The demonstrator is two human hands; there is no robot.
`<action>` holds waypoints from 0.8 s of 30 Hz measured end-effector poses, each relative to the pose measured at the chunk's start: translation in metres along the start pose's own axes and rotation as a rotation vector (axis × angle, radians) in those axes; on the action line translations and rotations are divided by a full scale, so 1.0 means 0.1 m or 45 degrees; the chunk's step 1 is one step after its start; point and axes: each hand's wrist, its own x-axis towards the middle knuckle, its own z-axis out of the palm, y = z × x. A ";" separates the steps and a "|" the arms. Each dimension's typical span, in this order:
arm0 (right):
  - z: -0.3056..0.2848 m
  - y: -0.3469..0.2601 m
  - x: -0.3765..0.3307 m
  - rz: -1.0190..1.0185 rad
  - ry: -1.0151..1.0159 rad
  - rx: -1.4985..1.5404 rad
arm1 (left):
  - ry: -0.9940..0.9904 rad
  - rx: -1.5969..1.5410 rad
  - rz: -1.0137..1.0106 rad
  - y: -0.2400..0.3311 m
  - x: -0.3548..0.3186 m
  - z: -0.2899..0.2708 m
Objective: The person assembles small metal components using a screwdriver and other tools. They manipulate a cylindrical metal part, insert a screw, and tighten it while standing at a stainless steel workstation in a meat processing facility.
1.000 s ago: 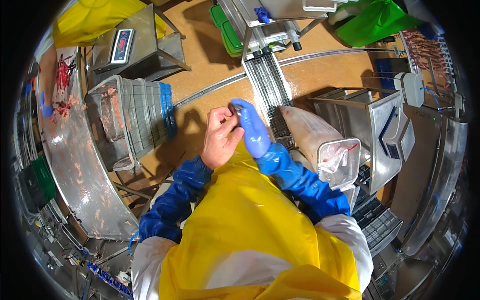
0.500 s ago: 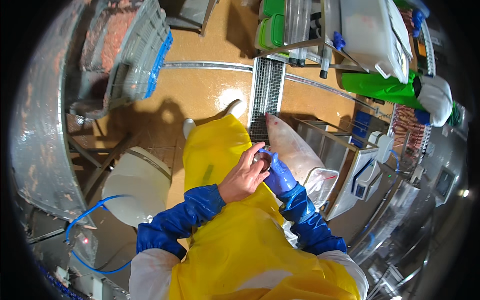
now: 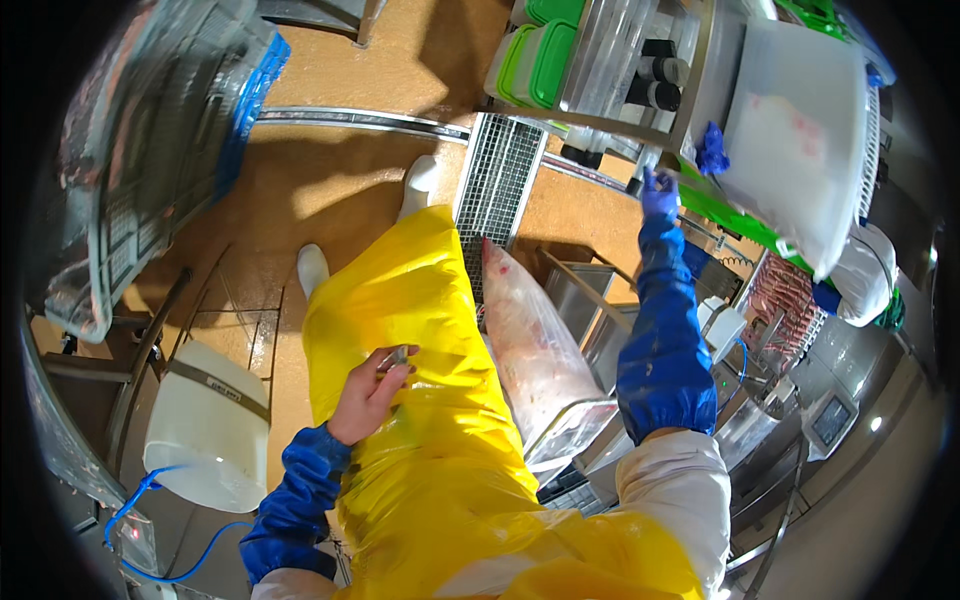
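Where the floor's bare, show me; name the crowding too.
Tan floor shows bare between the blue crate and drain grate, beyond the white boots. Crowded: near the right hand, by the steel rack, white bin and green-lidded tubs.

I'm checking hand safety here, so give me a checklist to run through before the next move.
1. Small metal object held in the left hand: ok.
2. Left hand gloved: not ok, bare.
3. Right hand gloved: ok.
4. Right hand holding something: cannot tell, too small and blurred.
5. Blue sleeves on both forearms: ok.
6. White boots off the floor grate: ok.
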 end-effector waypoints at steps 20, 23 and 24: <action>1.17 0.24 2.41 -0.034 -0.245 -0.141 | 0.069 0.298 -0.288 0.91 1.42 0.98; 1.00 0.31 2.17 0.009 -0.175 -0.097 | 0.088 0.214 -0.192 1.14 1.25 1.01; 0.92 0.20 2.09 -0.008 -0.142 -0.069 | 0.102 0.178 -0.140 1.11 1.18 1.01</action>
